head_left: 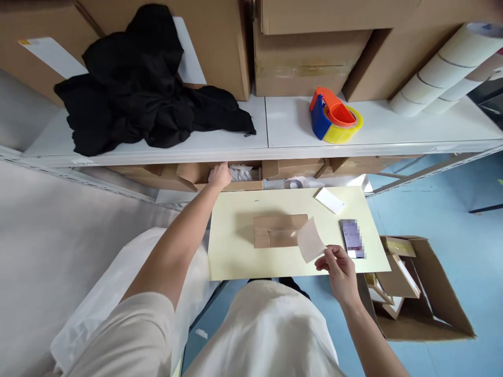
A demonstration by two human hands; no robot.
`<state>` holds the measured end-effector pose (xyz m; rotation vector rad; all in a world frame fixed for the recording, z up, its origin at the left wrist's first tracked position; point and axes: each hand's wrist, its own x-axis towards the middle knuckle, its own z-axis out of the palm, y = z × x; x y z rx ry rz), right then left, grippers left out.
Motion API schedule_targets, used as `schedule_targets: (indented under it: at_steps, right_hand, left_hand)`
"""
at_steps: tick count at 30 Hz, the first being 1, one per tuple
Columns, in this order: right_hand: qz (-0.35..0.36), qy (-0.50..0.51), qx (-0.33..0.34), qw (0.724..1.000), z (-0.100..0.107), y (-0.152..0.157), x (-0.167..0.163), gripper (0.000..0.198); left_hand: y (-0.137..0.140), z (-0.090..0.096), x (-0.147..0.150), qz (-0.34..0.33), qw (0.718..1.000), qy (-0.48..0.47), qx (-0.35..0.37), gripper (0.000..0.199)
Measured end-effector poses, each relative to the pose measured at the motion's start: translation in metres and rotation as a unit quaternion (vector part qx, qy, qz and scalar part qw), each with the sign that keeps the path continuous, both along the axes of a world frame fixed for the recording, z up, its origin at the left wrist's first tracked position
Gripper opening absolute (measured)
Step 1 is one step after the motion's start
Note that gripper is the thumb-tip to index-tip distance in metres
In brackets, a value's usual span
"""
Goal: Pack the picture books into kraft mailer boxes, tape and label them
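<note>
My right hand (337,266) pinches a small white paper slip (310,240) by its lower right corner. The slip hangs over the right end of a small brown cardboard box (271,230), which lies taped on the cream table. My left hand (220,175) reaches forward to an open carton (247,185) on the lower shelf. White crumpled material (240,173) shows in that carton beside my hand. The fingertips of this hand are hidden, so any grip there cannot be made out.
On the table (231,264) lie a phone (352,238) and a white flat block (329,200). A large carton (444,293) holding several small boxes stands at right. The upper shelf (286,120) carries black cloth (137,94), a tape dispenser (334,118) and white rolls (444,68).
</note>
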<state>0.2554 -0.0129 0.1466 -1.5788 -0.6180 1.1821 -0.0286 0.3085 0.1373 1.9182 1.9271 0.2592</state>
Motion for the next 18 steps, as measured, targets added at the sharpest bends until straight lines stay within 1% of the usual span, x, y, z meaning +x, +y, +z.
schedule_targets:
  at_steps: [1,2,3,4,5,6,7,9,10,12,15,18]
  right_hand:
    - [0.006,0.000,0.006,1.000,0.003,0.003,-0.003,0.029]
    - [0.014,0.001,0.014,1.000,0.005,0.006,-0.006,0.028]
    - [0.022,0.001,0.022,1.000,0.008,0.010,-0.009,0.027]
    - [0.031,0.001,0.030,0.999,0.010,0.014,-0.012,0.026]
    - [0.038,0.000,0.038,0.999,0.013,0.018,-0.015,0.025]
    - [0.045,-0.001,0.046,0.998,0.014,0.021,-0.018,0.025]
    - [0.051,-0.003,0.056,0.997,0.016,0.024,-0.021,0.025]
    - [0.062,-0.011,0.078,0.995,0.019,0.029,-0.026,0.025]
    - [0.066,-0.018,0.088,0.994,0.020,0.030,-0.029,0.026]
    - [0.071,-0.030,0.101,0.992,0.022,0.031,-0.033,0.026]
    - [0.083,-0.035,0.111,0.990,0.024,0.030,-0.035,0.027]
    - [0.121,-0.029,0.120,0.985,0.026,0.027,-0.031,0.025]
  left_hand:
    - [-0.016,0.005,0.005,-0.002,1.000,-0.017,0.017,0.041]
    - [-0.038,0.011,0.012,-0.018,0.998,-0.051,0.037,0.041]
    - [-0.064,0.018,0.021,-0.059,0.992,-0.101,0.055,0.036]
    - [-0.094,0.025,0.032,-0.107,0.981,-0.148,0.066,0.030]
    - [-0.125,0.033,0.043,-0.158,0.968,-0.180,0.070,0.029]
    - [-0.156,0.039,0.055,-0.210,0.955,-0.199,0.069,0.030]
    - [-0.185,0.044,0.066,-0.244,0.945,-0.205,0.075,0.033]
    - [-0.230,0.049,0.087,-0.255,0.942,-0.190,0.107,0.038]
    - [-0.244,0.049,0.094,-0.253,0.943,-0.178,0.120,0.037]
    - [-0.261,0.045,0.104,-0.236,0.947,-0.151,0.153,0.027]
    - [-0.267,0.040,0.107,-0.228,0.945,-0.132,0.196,0.009]
    - [-0.269,0.040,0.105,-0.225,0.939,-0.157,0.209,0.012]
